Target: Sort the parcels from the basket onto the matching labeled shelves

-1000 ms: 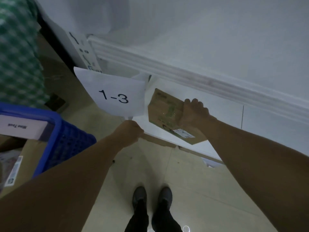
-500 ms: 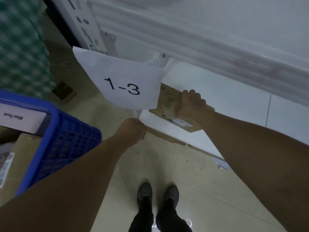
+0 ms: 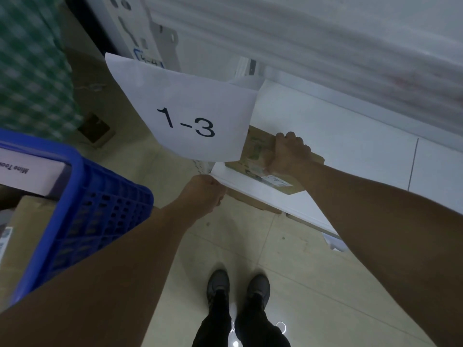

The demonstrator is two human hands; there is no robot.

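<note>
Brown cardboard parcel [image 3: 259, 159] lies flat on the white shelf [image 3: 338, 146], near its front edge, with its left end behind the paper label [image 3: 190, 116] marked 1-3. The right hand [image 3: 288, 156] grips the parcel from above. The left hand [image 3: 203, 196], fingers curled, pinches the label's lower edge. A blue basket [image 3: 100, 209] stands to the left.
</note>
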